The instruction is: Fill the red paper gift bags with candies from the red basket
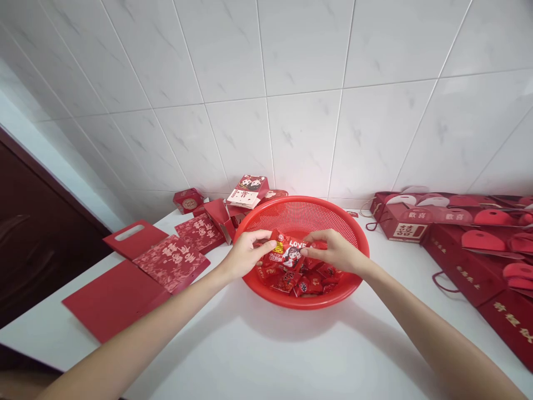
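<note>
A round red plastic basket (300, 214) stands on the white counter against the tiled wall. Several small red candy packets (306, 284) lie in its bottom. Above them both hands hold one larger red packet (291, 251) printed with "LOVE" and cartoon figures. My left hand (245, 254) pinches the packet's left end, fingers closed. My right hand (335, 250) pinches its right end, fingers closed. Both forearms reach in from the near edge.
Flat unfolded red gift boxes (137, 272) lie on the counter at the left. Small folded boxes (245, 191) stand behind the basket by the wall. Stacks of red paper bags with handles (470, 233) fill the right side. A dark door is at far left.
</note>
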Tool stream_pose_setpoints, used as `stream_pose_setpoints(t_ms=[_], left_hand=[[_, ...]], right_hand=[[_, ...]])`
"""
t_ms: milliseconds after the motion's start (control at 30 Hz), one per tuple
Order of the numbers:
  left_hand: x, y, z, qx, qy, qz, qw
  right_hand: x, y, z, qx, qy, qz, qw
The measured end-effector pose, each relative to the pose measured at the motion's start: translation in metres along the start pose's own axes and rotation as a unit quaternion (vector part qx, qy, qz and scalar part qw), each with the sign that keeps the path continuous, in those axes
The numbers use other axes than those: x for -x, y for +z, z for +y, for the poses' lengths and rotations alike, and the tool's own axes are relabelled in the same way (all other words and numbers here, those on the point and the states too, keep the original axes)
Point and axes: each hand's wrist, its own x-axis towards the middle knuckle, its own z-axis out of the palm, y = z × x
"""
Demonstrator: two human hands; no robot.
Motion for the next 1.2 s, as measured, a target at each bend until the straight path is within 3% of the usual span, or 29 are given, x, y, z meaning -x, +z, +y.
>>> stream_pose_setpoints(t_ms=[133, 267, 467, 667, 867, 1200], left_hand=[[0.000, 0.000, -0.002, -0.039, -0.019, 0.009, 0.999], [0.001, 0.001, 0.001, -0.027, -0.008, -0.031, 0.999], [0.001, 0.000, -0.001, 0.008, -0.026, -0.058, 0.998], [0.001, 0.000, -0.001, 0.082, -0.049, -0.067, 0.993], [0.000, -0.001, 0.001, 0.087, -0.046, -0.049, 0.994], [-0.001, -0.006, 0.008, 0.114, -0.057, -0.045, 0.991]], right_hand=[[-0.002, -0.001, 0.004, -0.121, -0.011, 0.020, 0.992], [-0.002, -0.002, 0.005, -0.213, -0.032, 0.026, 0.976], [0.001, -0.004, -0.003, -0.264, -0.019, 0.026, 0.964], [0.003, -0.002, -0.006, -0.297, 0.021, -0.091, 0.950], [0.003, -0.004, -0.005, -0.311, 0.049, -0.080, 0.946], [0.005, -0.005, -0.005, -0.326, 0.027, -0.141, 0.934]])
